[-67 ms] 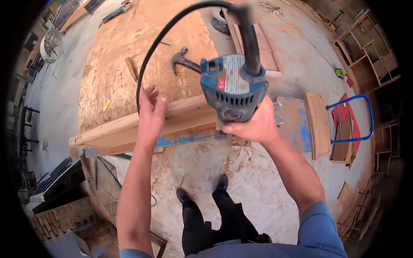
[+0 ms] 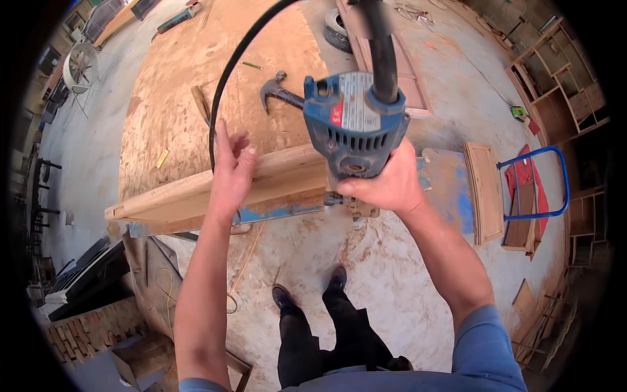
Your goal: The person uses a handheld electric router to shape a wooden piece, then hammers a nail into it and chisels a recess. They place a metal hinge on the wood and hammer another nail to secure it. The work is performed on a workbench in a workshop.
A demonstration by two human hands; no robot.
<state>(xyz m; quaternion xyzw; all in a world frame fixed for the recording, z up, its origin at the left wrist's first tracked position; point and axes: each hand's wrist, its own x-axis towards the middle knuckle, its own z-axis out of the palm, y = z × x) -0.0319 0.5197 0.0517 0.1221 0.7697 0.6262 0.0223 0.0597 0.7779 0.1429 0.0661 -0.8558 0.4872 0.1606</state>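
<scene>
My right hand [image 2: 392,186] is wrapped around a blue trim router [image 2: 353,130], holding it upright above the near edge of the workbench. A thick black cord [image 2: 228,81] rises from its top and loops over to the left. Beneath the motor body, the router's metal base [image 2: 356,206] shows partly. My left hand [image 2: 233,166] is open, fingers apart, beside the hanging cord and over a wooden cabinet door [image 2: 176,186] that stands along the bench edge. Whether the fingers touch the cord I cannot tell.
On the plywood bench top [image 2: 176,85] lie a claw hammer [image 2: 281,91], a wooden-handled chisel [image 2: 200,104] and a small yellow strip [image 2: 162,158]. A wooden panel [image 2: 483,193] leans at the right, near a blue-handled cart [image 2: 565,176]. A tyre [image 2: 336,31] and a fan [image 2: 80,68] stand farther off.
My left fingers have spread and straightened a little. The cord's loop has shifted upward at the top, and the router has tilted slightly in my right hand.
</scene>
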